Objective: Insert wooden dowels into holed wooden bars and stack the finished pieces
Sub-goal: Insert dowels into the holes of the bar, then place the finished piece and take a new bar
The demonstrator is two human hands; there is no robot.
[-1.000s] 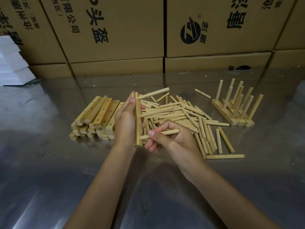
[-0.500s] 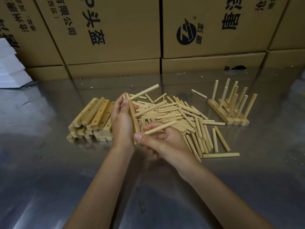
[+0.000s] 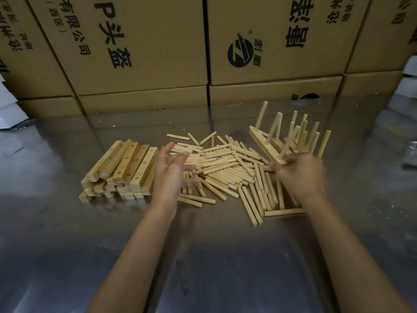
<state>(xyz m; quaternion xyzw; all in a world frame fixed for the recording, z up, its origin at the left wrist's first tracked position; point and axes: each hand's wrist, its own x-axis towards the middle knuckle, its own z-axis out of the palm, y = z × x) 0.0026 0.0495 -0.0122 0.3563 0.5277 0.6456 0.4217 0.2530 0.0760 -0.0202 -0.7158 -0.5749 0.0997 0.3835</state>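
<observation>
A stack of holed wooden bars [image 3: 126, 163] lies at the left. Loose wooden dowels [image 3: 225, 168] are heaped in the middle. At the right stand several finished pieces [image 3: 304, 136], bars with dowels pointing up. My right hand [image 3: 302, 177] grips the near end of a finished bar [image 3: 264, 143] with upright dowels, holding it against that group. My left hand [image 3: 172, 172] hovers with spread fingers over the left edge of the dowel heap and holds nothing.
The work surface is a shiny metal table [image 3: 203, 256]. Cardboard boxes [image 3: 259, 41] form a wall along its far edge. White objects [image 3: 9, 109] sit at the far left, and a grey object [image 3: 410, 157] lies at the right edge.
My left hand has let go of the bar and opened. My right hand has carried the bar with its dowels rightward to the finished pieces.
</observation>
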